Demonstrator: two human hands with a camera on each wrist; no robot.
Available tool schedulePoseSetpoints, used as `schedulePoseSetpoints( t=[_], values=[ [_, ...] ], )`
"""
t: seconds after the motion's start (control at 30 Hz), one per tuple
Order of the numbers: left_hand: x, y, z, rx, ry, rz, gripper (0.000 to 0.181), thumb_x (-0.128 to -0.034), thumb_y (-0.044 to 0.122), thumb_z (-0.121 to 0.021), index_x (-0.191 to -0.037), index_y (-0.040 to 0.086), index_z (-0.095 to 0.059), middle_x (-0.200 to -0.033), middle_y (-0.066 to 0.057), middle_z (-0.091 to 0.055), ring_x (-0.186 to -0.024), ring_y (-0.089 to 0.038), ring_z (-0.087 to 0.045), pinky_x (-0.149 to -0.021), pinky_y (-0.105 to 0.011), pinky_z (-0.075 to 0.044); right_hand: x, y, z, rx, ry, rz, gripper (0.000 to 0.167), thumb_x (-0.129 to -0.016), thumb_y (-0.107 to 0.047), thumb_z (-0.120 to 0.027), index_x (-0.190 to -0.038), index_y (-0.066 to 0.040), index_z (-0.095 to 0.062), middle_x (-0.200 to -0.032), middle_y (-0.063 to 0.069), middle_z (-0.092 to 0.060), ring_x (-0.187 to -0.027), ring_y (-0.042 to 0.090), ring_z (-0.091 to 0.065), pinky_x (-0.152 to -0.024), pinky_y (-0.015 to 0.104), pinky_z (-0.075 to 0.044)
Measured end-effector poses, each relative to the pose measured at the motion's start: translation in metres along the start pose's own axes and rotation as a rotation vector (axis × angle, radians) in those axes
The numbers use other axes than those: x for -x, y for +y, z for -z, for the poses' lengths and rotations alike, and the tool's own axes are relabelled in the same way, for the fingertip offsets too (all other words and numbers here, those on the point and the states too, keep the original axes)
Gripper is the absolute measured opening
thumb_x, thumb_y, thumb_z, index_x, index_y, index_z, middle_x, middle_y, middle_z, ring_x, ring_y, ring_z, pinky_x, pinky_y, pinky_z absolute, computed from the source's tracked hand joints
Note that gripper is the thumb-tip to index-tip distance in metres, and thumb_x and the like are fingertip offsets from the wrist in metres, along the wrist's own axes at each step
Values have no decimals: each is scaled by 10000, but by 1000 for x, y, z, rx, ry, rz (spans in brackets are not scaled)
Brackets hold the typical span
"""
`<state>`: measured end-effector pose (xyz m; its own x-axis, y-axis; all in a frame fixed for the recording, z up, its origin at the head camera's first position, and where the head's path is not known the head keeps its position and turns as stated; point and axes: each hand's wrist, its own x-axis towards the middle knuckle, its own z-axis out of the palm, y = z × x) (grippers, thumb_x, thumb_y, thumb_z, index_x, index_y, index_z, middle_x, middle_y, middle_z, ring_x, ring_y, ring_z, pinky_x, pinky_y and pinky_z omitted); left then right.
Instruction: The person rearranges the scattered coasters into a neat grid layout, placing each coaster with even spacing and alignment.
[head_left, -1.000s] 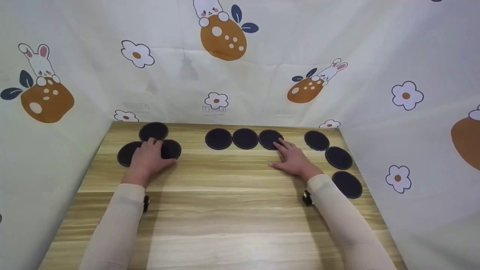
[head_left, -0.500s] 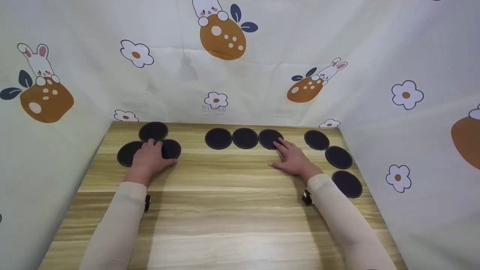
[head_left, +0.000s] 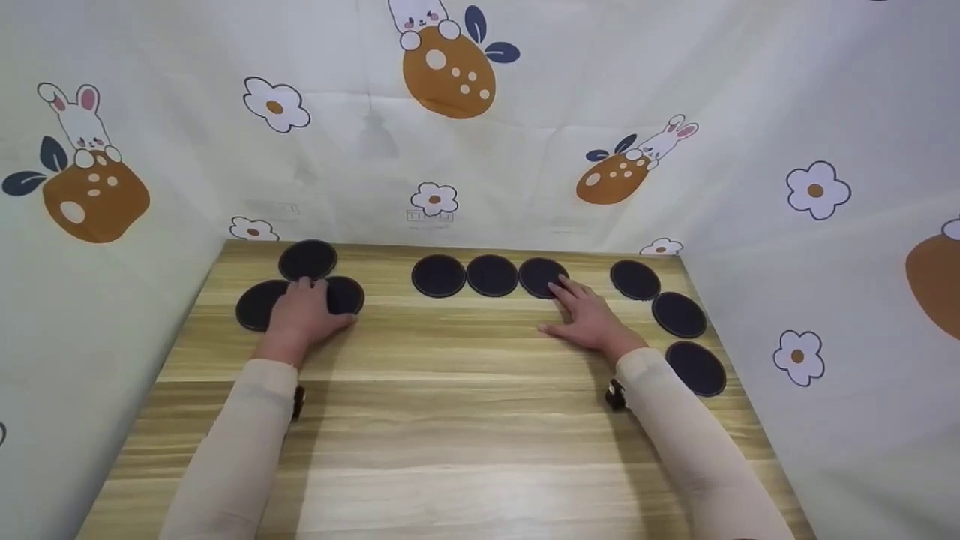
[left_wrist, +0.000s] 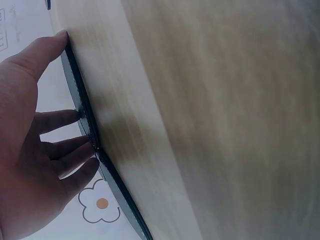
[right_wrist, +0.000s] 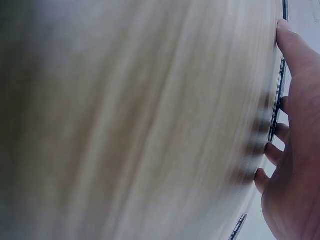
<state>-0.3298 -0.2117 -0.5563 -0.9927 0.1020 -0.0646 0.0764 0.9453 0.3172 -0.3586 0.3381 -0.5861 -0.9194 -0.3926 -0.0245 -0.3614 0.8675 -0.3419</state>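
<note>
Discs (head_left: 492, 275), nine of them, flat and black, lie on the wood-grained counter (head_left: 465, 420) in three sets: a cluster (head_left: 307, 260) at far left, a straight row (head_left: 439, 275) at far centre, and a curved line (head_left: 679, 315) down the right side. Your left hand (head_left: 302, 311) rests over the cluster, fingers spread and slightly bent where the three meet, thumb out at the near edge; it seems to grip nothing. Your right hand (head_left: 589, 319) is loosely spread too, fingertips on the right end of the row, thumb apart, gripping nothing. Over the last second little changes: your left forearm (head_left: 232, 450) shifts slightly right while every disc keeps its place, so you seem to be steadying the layout rather than altering it.
</note>
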Motion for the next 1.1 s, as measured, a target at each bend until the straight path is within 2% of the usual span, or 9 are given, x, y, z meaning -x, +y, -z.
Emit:
schedulePoseSetpoints(
  t=[0.33, 0.67, 0.87, 1.1],
  values=[
    [-5, 2, 0, -24, 8, -13, 967, -956, 537, -799, -1545, -166, -492, -1529, -483, -431, -1429, -645, -435, -1170, -720, -417, 0, 3, 0, 21, -5, 10, 1016, -963, -683, -736, -1735, -131, -375, -1815, 167, -251, -1617, 514, -286, -1284, 703, -262],
    [-9, 0, -5, 51, -1, -34, 960, -902, 518, -850, -1524, -142, -534, -1530, -460, -430, -1451, -641, -392, -1165, -720, -426, -2, 5, -2, 15, -10, 16, 1023, -960, -682, -741, -1740, -137, -366, -1819, 162, -241, -1619, 514, -278, -1280, 710, -261],
    [-8, 4, -8, 102, -9, -86, 919, -903, 510, -866, -1529, -93, -565, -1532, -416, -464, -1480, -630, -384, -1210, -707, -385, -2, 5, -3, 4, -11, 16, 1029, -953, -695, -734, -1739, -139, -370, -1819, 160, -243, -1622, 508, -271, -1277, 719, -256],
    [-8, 16, -13, 145, 20, -169, 918, -885, 500, -880, -1555, -43, -564, -1524, -349, -484, -1431, -534, -462, -1195, -669, -416, -1, 4, -2, -12, -6, 9, 1032, -954, -716, -719, -1738, -141, -373, -1818, 161, -246, -1621, 521, -262, -1268, 744, -244]
  ],
)
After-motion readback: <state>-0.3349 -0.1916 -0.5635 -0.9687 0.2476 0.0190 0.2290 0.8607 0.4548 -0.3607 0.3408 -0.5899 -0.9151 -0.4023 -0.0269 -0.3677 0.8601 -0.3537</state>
